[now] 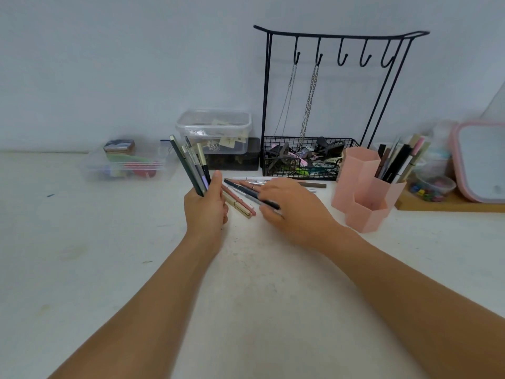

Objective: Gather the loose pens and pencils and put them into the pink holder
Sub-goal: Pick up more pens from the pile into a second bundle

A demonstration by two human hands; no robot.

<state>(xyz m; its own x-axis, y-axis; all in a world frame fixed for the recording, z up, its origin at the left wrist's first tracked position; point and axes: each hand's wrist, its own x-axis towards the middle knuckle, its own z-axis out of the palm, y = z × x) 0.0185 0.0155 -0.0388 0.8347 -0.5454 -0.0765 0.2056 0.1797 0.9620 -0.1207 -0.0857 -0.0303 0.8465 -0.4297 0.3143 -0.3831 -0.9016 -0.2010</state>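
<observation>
My left hand [205,209] is shut on a bunch of pens and pencils [190,165] that fans up and to the left. My right hand [293,207] lies flat over the loose pens [240,196] on the white table, fingers around a dark pen [252,193]. More loose pens [311,184] stick out beyond its fingers. The pink holder [363,187], made of hexagonal cups, stands just right of my right hand. Its back right cup holds several pens [397,160]; the other cups look empty.
A black wire rack [328,105] with hooks, chains and a basket of clips stands behind the pens. Clear plastic boxes [213,131] sit at the back left. A pink-framed mirror [481,162] and a wooden tray [448,205] are at the right.
</observation>
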